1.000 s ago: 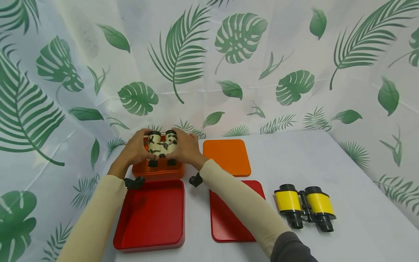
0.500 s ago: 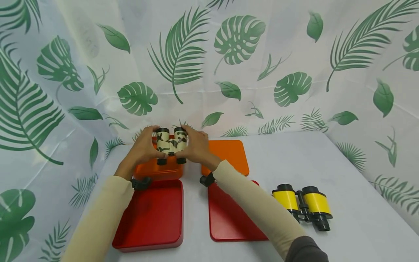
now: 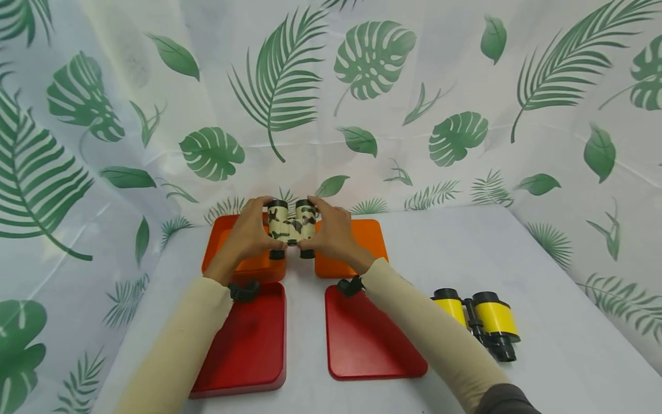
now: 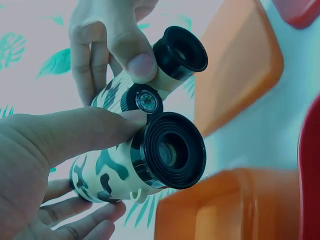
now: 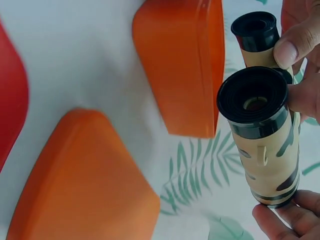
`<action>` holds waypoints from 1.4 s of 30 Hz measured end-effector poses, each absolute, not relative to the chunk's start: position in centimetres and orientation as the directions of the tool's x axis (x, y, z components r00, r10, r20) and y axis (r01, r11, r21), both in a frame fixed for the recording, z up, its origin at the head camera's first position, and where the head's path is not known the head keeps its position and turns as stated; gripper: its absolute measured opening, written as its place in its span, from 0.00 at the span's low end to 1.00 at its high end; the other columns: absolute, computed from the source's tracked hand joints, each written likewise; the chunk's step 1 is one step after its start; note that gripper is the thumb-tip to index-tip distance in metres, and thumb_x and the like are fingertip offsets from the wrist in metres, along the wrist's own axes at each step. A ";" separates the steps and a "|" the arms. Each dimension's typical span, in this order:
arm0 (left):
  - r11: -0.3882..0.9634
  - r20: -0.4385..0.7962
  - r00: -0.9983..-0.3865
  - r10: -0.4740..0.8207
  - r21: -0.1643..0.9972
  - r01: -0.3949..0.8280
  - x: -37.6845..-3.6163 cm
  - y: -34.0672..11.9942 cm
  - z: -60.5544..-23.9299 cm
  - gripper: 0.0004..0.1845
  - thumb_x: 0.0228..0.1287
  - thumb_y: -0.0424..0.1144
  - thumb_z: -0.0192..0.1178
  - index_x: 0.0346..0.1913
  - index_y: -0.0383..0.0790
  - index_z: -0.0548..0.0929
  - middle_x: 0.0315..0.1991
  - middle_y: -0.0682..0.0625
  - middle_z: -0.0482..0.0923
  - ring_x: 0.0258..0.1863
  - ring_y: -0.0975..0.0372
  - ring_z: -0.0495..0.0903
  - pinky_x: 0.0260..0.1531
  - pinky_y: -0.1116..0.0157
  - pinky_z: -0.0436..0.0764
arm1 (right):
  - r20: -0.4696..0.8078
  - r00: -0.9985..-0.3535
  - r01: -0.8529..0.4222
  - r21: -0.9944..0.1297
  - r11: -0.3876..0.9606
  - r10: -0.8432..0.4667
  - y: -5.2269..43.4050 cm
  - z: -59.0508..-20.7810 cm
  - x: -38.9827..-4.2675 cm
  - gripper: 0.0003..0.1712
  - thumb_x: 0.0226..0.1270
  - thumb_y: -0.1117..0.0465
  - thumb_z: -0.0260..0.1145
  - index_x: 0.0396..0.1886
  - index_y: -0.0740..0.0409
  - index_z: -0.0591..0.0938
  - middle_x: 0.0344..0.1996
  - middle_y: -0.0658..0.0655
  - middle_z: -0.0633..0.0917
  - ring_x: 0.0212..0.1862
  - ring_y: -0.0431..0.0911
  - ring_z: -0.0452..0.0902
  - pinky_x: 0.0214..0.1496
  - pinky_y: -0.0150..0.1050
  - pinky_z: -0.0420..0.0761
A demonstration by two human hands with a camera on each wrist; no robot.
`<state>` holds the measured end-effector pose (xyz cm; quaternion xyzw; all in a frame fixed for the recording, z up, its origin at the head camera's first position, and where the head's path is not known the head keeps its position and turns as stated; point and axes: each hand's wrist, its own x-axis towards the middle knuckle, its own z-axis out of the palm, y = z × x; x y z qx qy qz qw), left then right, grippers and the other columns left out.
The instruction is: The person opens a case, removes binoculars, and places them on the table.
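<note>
Small camouflage-patterned binoculars (image 3: pixel 292 229) are held up between both hands, over the gap between the orange box (image 3: pixel 208 253) and the orange lid (image 3: pixel 373 241). My left hand (image 3: pixel 250 233) grips the left barrel, its thumb near the eyepiece end. Around the other barrel, my right hand (image 3: pixel 335 233) holds on with thumb and fingers. A small round compass (image 4: pixel 147 101) shows between the eyepieces in the left wrist view. Both black eyecups face the wrist cameras. In the right wrist view, the binoculars (image 5: pixel 272 160) are apart from the orange box (image 5: pixel 175 65).
A red box (image 3: pixel 248 351) stands in front of the orange one, partly under the left forearm. To its right lies a red lid (image 3: pixel 362 351). Yellow and black binoculars (image 3: pixel 495 317) sit on the white table (image 3: pixel 455 247) at right, partly hidden by the right sleeve (image 3: pixel 429 328).
Both hands have carried the camouflage binoculars to the right, from over the orange box to the gap beside its lid. The grip looks the same throughout.
</note>
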<state>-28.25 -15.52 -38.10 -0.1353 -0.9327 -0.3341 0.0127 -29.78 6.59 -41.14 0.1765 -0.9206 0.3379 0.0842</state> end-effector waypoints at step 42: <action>0.602 0.102 -0.937 0.334 0.741 0.295 -29.1 1.0 -41.3 0.59 0.49 0.42 0.86 0.81 0.42 0.60 0.76 0.41 0.64 0.66 0.48 0.75 0.71 0.49 0.77 | 0.093 -0.981 -0.191 -0.587 0.786 -0.168 23.4 -41.1 -27.0 0.61 0.54 0.51 0.83 0.85 0.52 0.61 0.73 0.66 0.77 0.73 0.67 0.73 0.58 0.61 0.87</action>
